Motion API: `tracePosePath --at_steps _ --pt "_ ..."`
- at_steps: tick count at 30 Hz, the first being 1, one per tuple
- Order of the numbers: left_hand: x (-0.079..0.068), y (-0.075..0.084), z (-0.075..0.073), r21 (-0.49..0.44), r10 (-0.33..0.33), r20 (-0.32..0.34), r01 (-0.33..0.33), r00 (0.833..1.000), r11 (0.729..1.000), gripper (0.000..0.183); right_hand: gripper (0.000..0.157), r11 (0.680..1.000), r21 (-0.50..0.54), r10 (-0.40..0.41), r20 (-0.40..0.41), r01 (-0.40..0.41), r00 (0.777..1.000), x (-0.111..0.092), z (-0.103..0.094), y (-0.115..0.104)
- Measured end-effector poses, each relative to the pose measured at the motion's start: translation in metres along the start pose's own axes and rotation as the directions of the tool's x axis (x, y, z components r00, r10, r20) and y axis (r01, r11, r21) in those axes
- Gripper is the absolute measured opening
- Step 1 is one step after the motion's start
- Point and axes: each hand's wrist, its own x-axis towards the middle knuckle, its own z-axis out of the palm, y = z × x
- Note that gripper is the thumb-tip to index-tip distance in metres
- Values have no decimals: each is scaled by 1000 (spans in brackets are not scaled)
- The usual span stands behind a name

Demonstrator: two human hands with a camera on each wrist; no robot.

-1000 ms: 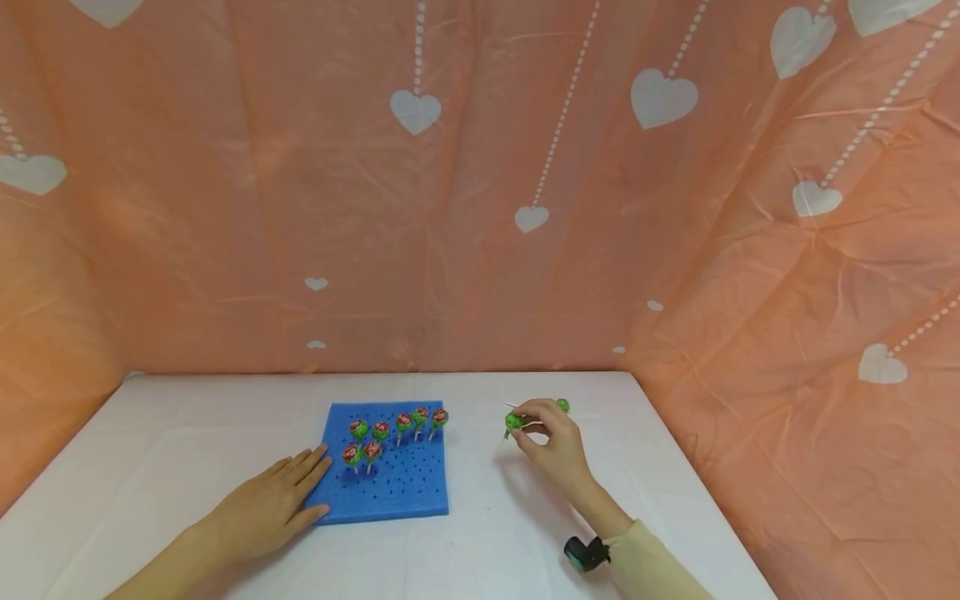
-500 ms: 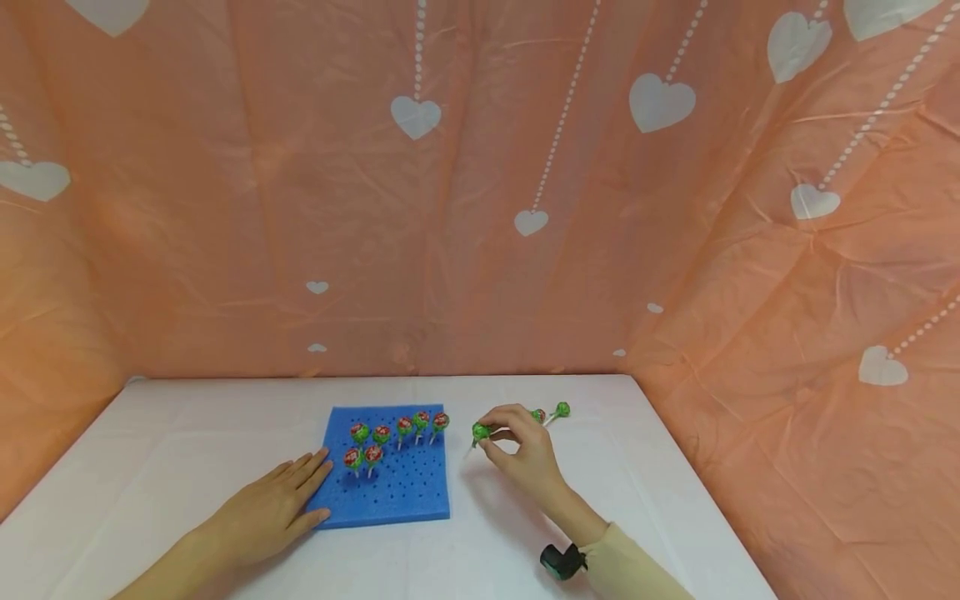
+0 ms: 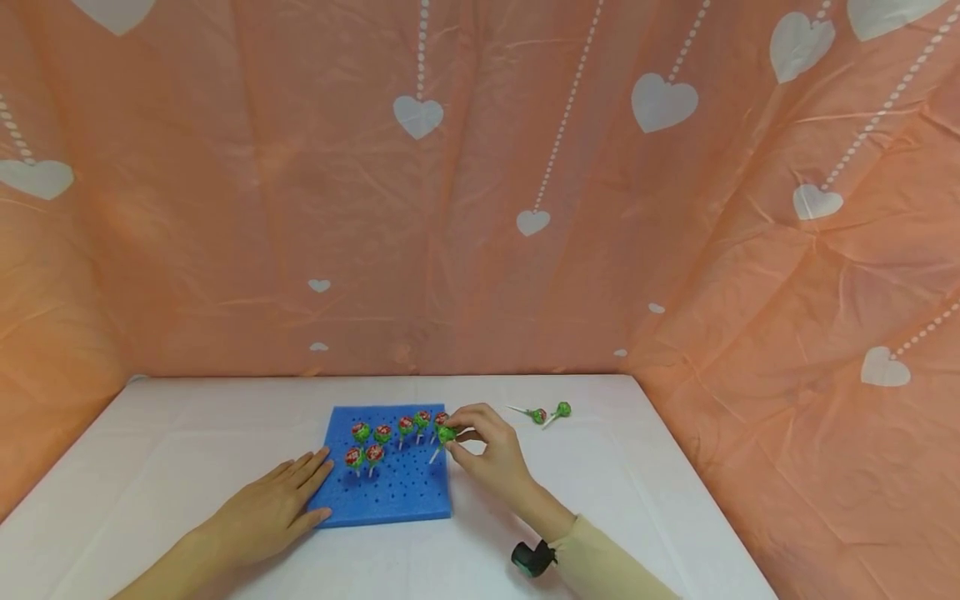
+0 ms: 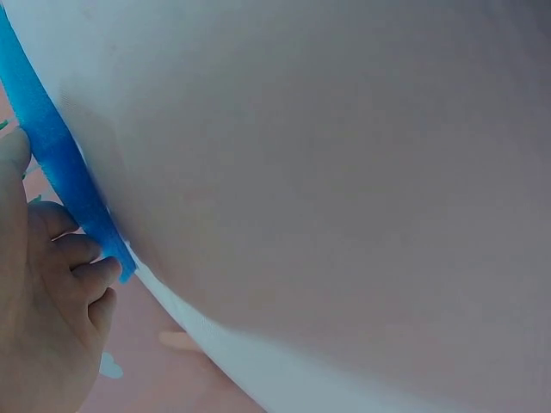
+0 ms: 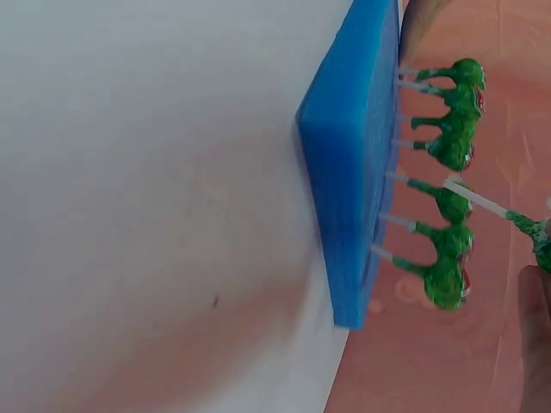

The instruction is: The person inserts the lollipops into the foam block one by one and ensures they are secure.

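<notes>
Fingers of the right hand (image 3: 495, 454): narrow, thumb and forefinger pinch a green-wrapped lollipop (image 3: 446, 435) at its head.
Pinched lollipop: it is above the right side of the blue foam board (image 3: 412, 492), tilted, its white stick pointing down, left and near; in the right wrist view the stick tip is apart from the foam.
Fingers of the left hand (image 3: 266, 508): rather straight, thumb spread wide from the others; they rest on the left edge of the board, the thumb at its near left corner.
Standing lollipops (image 3: 374, 454): seven, red and green, with sticks in the foam; five make a far row and two are nearer, at the left. The pinched one partly covers the rightmost of them in the head view.
Loose lollipops (image 3: 563, 409): two, lying just beside each other on the white table (image 3: 600, 500), to the right of the board, at the far side.
Right wrist: black device (image 3: 531, 559), beside a beige sleeve (image 3: 607, 558).
Backdrop (image 3: 450, 250): orange sheet with white hearts, behind the table.
</notes>
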Motion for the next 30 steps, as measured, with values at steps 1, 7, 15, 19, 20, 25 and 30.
tracePosePath --at_steps 1,7,15,19,20,25,30 --pt "0 0 0 -3 -2 2 2 1000 1000 73 32 1000 -3 -3 5 3 1000 1 3 -1" --pt "0 0 0 0 -3 -3 3 1000 1000 73 30 999 43 18 31 -19 999 7 16 -5" --pt "1 -1 1 7 11 -13 -11 1000 1000 72 29 1000 11 16 108 -17 994 14 28 -15" --pt "1 -1 0 14 15 -13 -15 1000 1000 71 28 998 14 55 133 -58 990 9 40 3" --pt "1 -1 0 17 17 -14 -17 1000 1000 71 28 997 18 67 137 -70 988 8 43 8" --pt "0 2 -1 17 19 -15 -19 1000 1000 70 28 995 24 97 154 -102 983 2 52 25" --pt "0 2 -2 8 9 -5 -9 1000 1000 71 27 992 5 121 174 -124 977 2 53 26"
